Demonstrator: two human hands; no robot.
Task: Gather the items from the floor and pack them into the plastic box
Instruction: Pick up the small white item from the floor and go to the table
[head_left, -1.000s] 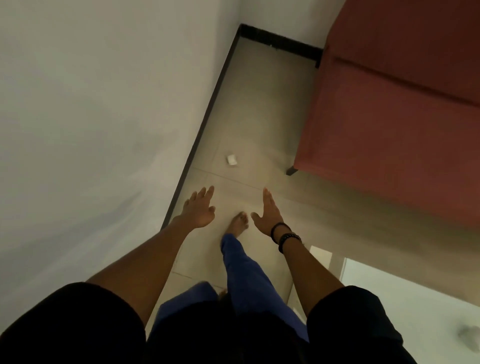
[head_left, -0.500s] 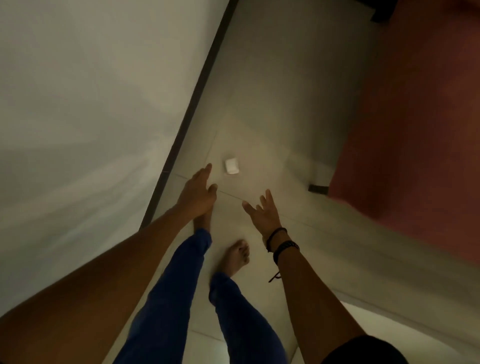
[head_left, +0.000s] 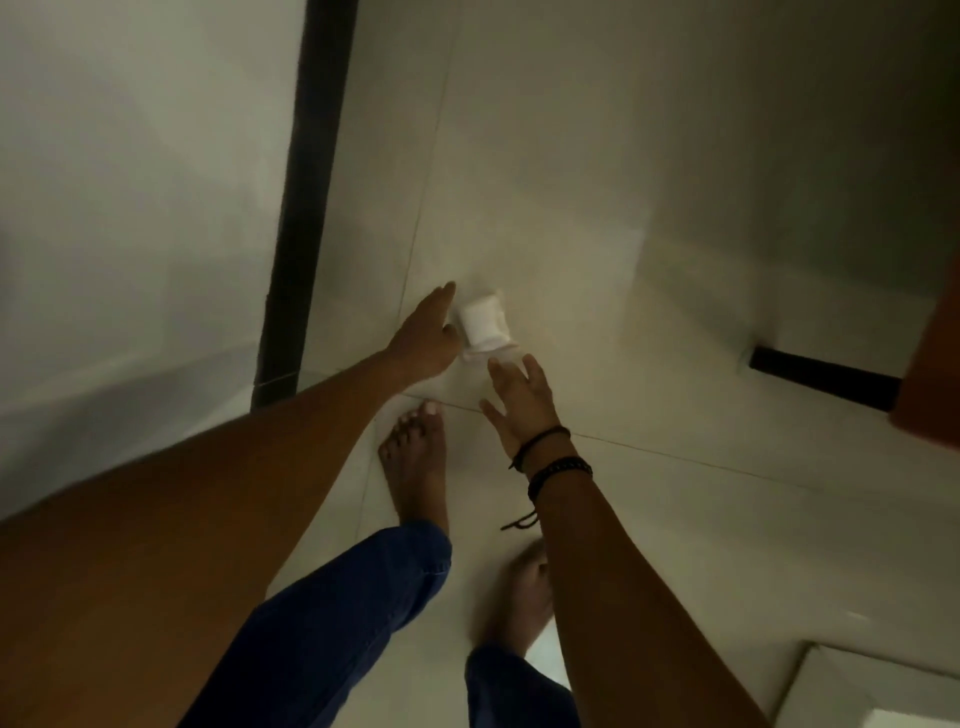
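small white rounded plastic case (head_left: 483, 325) on glossy floor tile (head_left: 649, 260); left hand (head_left: 426, 340) flat, touching it; right hand (head_left: 522, 400) splayed wide, just beside it.

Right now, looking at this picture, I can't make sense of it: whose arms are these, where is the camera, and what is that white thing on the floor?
There is no machine here. A person wears a wide-angle camera on the head, so you look down along their own arms and legs. The left hand and the right hand, the one with dark bracelets on the wrist, both reach down with fingers spread. Between them on the pale tiled floor lies a small white object; it is blurred, so I cannot say what it is. The left hand is right beside it, perhaps touching. Neither hand has closed on it. Below are two bare feet and blue trousers. A dark skirting strip runs along the wall on the left. The plastic box is not clearly in view.
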